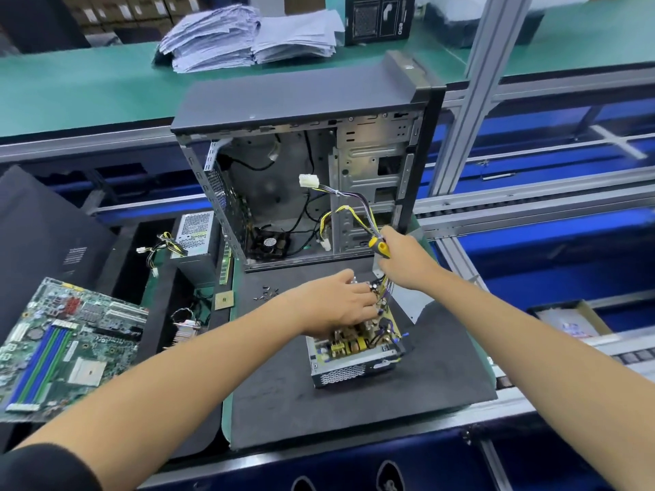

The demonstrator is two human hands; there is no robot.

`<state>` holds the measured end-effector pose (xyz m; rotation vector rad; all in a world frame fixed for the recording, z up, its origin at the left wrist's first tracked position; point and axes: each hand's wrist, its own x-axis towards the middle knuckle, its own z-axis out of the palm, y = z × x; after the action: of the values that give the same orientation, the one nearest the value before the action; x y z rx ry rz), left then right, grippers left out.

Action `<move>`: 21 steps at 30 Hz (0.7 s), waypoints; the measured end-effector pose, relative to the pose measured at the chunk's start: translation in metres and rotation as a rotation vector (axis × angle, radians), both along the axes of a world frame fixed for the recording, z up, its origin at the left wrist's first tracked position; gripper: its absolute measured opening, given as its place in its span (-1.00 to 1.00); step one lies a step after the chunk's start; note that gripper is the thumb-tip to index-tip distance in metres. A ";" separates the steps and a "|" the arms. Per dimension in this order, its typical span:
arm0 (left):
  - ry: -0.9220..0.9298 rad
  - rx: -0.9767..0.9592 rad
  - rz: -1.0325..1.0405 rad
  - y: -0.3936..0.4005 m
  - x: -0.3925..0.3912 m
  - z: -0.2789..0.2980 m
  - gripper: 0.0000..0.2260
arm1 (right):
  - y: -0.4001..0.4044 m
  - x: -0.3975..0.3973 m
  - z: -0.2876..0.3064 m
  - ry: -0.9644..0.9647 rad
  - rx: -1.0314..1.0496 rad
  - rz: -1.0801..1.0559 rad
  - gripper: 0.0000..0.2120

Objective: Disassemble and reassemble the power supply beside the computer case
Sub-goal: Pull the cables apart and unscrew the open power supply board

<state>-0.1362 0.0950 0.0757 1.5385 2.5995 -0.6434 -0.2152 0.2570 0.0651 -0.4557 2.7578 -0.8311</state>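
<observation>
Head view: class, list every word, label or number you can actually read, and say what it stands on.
"650", printed sideways, on the black box on the far bench.
Motherboard markings: too small to read.
Second power supply label: blurred.
Open power supply board print: unreadable.
Print in the cardboard tray: blurred.

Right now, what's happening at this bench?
A person has an opened power supply on the dark mat in front of the open computer case. The left hand rests on its circuit board; the right hand grips a yellow-handled screwdriver and the supply's wire bundle. Loose screws lie nearby.
</observation>
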 end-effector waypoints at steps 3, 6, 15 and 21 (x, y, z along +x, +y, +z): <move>-0.038 0.015 -0.003 0.003 0.003 -0.005 -0.62 | 0.001 0.001 -0.007 -0.031 0.045 0.044 -0.70; -0.066 0.003 0.003 -0.001 0.002 -0.014 -0.69 | 0.001 0.002 -0.015 -0.056 0.069 0.068 -0.75; -0.062 0.006 0.015 -0.011 0.001 -0.040 -0.71 | -0.007 0.000 -0.035 -0.003 0.063 0.059 -0.77; -0.046 0.000 0.057 -0.013 0.000 -0.048 -0.71 | -0.016 0.004 -0.046 0.096 0.003 -0.003 -0.82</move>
<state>-0.1359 0.0817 0.0272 1.4556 2.5994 -0.5957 -0.2110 0.2409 0.0195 -0.5034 2.8470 -0.8263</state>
